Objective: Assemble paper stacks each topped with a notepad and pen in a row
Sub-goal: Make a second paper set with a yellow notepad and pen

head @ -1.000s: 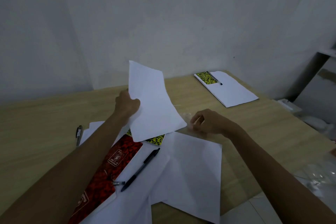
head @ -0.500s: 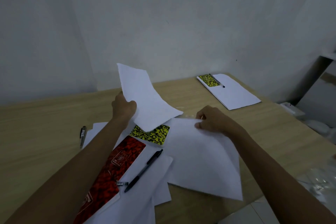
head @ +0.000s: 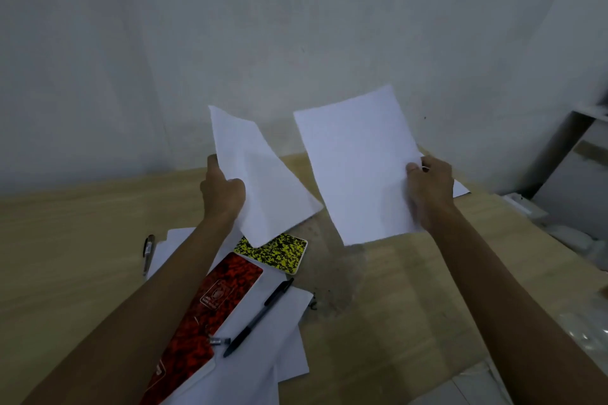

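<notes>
My left hand (head: pixel 222 192) grips a white sheet (head: pixel 260 181) raised above the table. A second white sheet (head: pixel 358 164) is held up by my right hand (head: pixel 429 187), and it hides most of the far stack; only that stack's paper corner (head: pixel 460 189) shows. Below lie a yellow-black notepad (head: pixel 276 251), a red notepad (head: pixel 200 322) and a black pen (head: pixel 260 316), all on loose white sheets (head: pixel 276 348). Another pen (head: pixel 148 251) lies left of the pile on the wooden table (head: pixel 65 256).
A small pen cap or metal piece (head: pixel 218 340) rests beside the red notepad. Clear plastic wrapping (head: pixel 585 329) lies at the table's right edge. A pale shelf unit (head: pixel 582 158) and white clutter stand past the right end. A grey wall backs the table.
My right hand has lifted the sheet it pinched off the table and raised it upright to the right. The left hand's sheet stayed up. The view tilted, hiding the far stack.
</notes>
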